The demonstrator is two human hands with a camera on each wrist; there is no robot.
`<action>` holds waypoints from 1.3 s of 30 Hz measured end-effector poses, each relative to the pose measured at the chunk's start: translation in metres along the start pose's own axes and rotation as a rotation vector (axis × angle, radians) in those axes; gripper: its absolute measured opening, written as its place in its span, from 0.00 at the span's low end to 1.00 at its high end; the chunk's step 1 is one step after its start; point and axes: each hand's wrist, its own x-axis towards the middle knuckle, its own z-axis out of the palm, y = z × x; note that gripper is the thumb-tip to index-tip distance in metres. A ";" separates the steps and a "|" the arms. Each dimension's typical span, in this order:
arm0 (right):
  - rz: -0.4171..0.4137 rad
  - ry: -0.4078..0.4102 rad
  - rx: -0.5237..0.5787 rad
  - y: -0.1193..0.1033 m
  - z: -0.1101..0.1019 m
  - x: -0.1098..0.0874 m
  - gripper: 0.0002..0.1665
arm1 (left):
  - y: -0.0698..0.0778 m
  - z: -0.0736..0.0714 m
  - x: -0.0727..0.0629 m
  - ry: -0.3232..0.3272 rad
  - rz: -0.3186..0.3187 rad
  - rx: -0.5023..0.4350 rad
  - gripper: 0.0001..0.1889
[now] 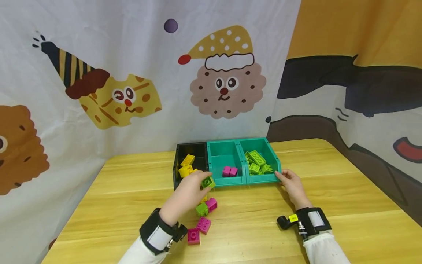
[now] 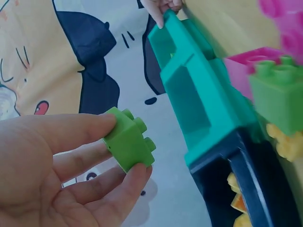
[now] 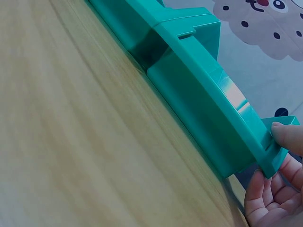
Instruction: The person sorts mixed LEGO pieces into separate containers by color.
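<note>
My left hand point(image 1: 189, 187) pinches a lime-green toy building block point(image 1: 208, 182) between thumb and fingers, above the front edge where the black bin point(image 1: 194, 148) meets the middle teal bin point(image 1: 222, 154). In the left wrist view, the studs of this block point(image 2: 129, 142) face away from the palm. My right hand point(image 1: 293, 187) grips the front right corner of the right teal bin point(image 1: 263, 179), thumb on the rim and fingers below it in the right wrist view. Green blocks point(image 1: 256, 158) lie in that bin, pink blocks point(image 1: 229, 171) in the middle one, yellow blocks point(image 1: 186, 170) in the black one.
On the wooden table point(image 1: 250, 223), before the bins, lie a green block point(image 1: 202, 210), a pink block point(image 1: 212, 204) and a partly hidden yellow one. Closer to me are two more pink blocks point(image 1: 203, 225). A cartoon-printed cloth point(image 1: 141, 66) hangs behind the table.
</note>
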 end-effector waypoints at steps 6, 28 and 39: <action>0.010 0.003 -0.002 0.002 -0.001 -0.002 0.22 | 0.016 0.008 0.021 -0.037 0.014 0.012 0.22; -0.002 -0.007 -0.021 -0.001 0.001 -0.001 0.23 | 0.044 0.051 0.098 0.089 -0.058 -0.039 0.26; 0.006 0.001 0.000 -0.003 0.001 -0.002 0.21 | 0.058 0.072 0.121 0.143 0.032 0.031 0.23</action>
